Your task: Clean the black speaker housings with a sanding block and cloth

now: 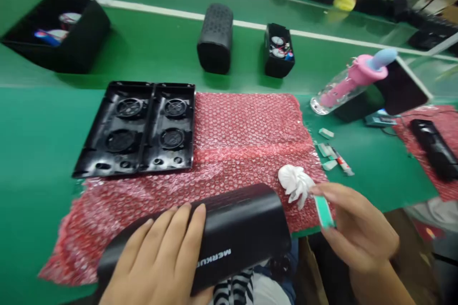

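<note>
Under my left hand [157, 259] lies a long, rounded, smooth black plastic housing [246, 221] with white lettering, slanted across the near edge of a sheet of red bubble wrap [246, 119] on the green table [32, 138]. I can't tell whether the wrap or my lap bears its weight.

I judge it stiff and fairly light for its bulk; its satin curve could slip or roll and would likely scuff. The broad middle seems the best place to take hold, palm over the curve.

My left fingers lie nearly straight and close together over its top, with what looks like the thumb under the lower edge, so I have it in a loose grasp.

My right hand [361, 228] pinches a small, flat green strip with pale edges [324, 211] between thumb and forefinger, just beside a crumpled white bundle [294, 182]. The strip looks thin, very light and easily bent; its edges suit a fingertip hold.
</note>
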### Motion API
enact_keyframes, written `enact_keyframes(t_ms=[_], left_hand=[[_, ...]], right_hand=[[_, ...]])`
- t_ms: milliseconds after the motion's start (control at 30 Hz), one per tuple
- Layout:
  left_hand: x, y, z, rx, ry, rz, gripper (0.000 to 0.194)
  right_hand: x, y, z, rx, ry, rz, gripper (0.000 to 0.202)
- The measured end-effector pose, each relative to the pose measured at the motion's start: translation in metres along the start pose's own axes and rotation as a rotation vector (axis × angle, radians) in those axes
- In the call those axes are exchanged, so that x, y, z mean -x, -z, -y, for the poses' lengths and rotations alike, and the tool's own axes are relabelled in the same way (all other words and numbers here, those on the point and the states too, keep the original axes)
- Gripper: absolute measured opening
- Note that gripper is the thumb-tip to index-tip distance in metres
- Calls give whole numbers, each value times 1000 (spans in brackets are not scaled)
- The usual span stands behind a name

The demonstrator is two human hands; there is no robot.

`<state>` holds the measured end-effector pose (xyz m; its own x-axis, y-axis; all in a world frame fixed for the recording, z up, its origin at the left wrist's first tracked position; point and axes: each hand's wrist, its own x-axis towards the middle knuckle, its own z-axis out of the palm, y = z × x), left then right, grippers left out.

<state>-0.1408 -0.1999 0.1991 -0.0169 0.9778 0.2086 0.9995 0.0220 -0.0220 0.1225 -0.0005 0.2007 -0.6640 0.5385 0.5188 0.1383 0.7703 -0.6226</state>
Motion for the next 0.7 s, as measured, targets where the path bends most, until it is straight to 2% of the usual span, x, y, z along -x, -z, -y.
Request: enact_keyframes(t_ms=[100, 233, 367, 467, 533, 600, 700], left_hand=[[-9, 10, -9, 14, 37, 18, 62], [-8, 11, -15, 65, 129, 24, 77], [-5, 13, -10, 73, 71, 30, 89], [-4, 16, -1, 154, 17, 28, 112], [-4, 16, 4, 192, 37, 45, 119], [-4, 14, 6, 177, 118, 45, 113], [-3, 12, 6, 183, 214, 15, 94]], right_hand=[[-11, -17, 30, -270, 42, 73, 31], [-30, -44, 48, -417, 173, 217, 33], [-29, -61, 55, -223, 216, 227, 28], [-28, -63, 59, -80, 254, 286, 27], [-30, -62, 62, -36, 312, 310, 27], [-34, -61, 67, 43, 363, 329, 24], [-34, -58, 74, 163, 414, 388, 17]])
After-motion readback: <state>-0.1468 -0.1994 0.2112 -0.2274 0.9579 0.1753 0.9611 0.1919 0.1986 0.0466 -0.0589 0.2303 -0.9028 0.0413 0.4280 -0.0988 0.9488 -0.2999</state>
